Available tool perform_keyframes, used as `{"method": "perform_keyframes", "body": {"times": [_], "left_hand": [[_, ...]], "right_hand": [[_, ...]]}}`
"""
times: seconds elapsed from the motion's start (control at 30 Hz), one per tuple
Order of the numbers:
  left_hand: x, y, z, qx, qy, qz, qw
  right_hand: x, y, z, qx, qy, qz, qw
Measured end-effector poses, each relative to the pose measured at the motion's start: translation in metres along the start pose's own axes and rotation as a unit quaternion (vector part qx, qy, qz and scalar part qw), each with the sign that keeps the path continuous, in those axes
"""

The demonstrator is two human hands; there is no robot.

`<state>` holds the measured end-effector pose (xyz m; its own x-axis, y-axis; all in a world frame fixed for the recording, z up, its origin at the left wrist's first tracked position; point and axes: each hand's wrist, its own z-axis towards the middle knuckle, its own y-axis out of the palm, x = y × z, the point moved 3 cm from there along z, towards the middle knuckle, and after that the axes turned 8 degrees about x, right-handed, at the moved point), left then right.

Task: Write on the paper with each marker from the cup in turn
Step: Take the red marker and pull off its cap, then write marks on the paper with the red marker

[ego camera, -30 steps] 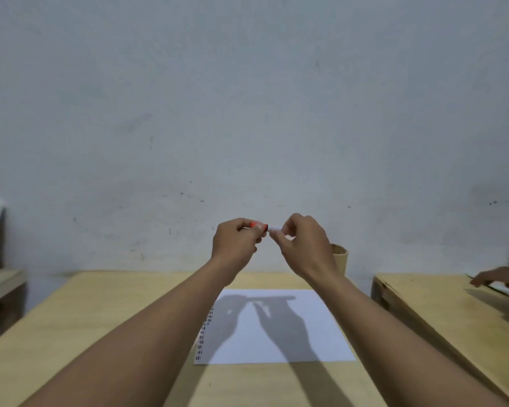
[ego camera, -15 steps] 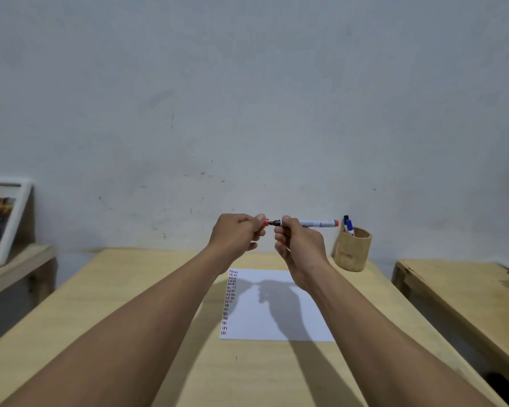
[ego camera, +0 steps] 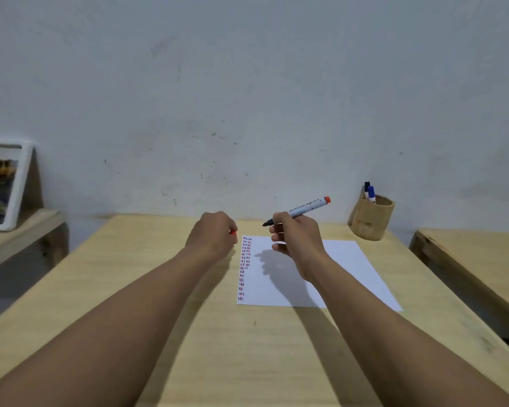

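A white sheet of paper (ego camera: 344, 277) lies on the wooden table (ego camera: 218, 348), with short red, blue and black strokes down its left edge. My right hand (ego camera: 296, 239) holds an uncapped red marker (ego camera: 307, 208) above the paper's far left part, tip pointing left. My left hand (ego camera: 212, 235) is closed on the red cap (ego camera: 233, 232), just left of the paper. A wooden cup (ego camera: 370, 218) at the table's far right holds a blue and a black marker (ego camera: 369, 192).
A second wooden table (ego camera: 476, 259) stands to the right across a narrow gap. On the left, a low shelf (ego camera: 18, 233) carries a white-framed picture (ego camera: 3, 186) leaning on the wall. The wall rises right behind the table.
The cap came off the marker and my hands drew apart and lowered toward the paper. The view tilted down.
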<state>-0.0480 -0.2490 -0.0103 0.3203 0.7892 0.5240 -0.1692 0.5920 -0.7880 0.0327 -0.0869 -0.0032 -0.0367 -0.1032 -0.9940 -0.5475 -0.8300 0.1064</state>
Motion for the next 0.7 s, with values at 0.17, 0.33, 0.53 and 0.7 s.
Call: {"method": "perform_keyframes", "body": {"times": [0.17,0.33,0.53,0.7], "left_hand": [[-0.024,0.024,-0.007,-0.012,-0.011,0.06,0.998],[-0.025,0.029,-0.013,-0.009,-0.003,0.058,0.998],[-0.016,0.02,-0.036,0.036,-0.005,0.113,0.993],[-0.033,0.044,-0.061,-0.05,-0.043,0.15,0.987]], "right_hand": [[0.02,0.005,0.001,-0.014,-0.032,-0.086,0.996],[0.035,0.007,0.003,-0.016,-0.061,-0.163,0.985],[0.053,0.008,0.002,0.005,-0.08,-0.238,0.968],[0.064,0.01,-0.002,0.017,-0.103,-0.267,0.958]]}}
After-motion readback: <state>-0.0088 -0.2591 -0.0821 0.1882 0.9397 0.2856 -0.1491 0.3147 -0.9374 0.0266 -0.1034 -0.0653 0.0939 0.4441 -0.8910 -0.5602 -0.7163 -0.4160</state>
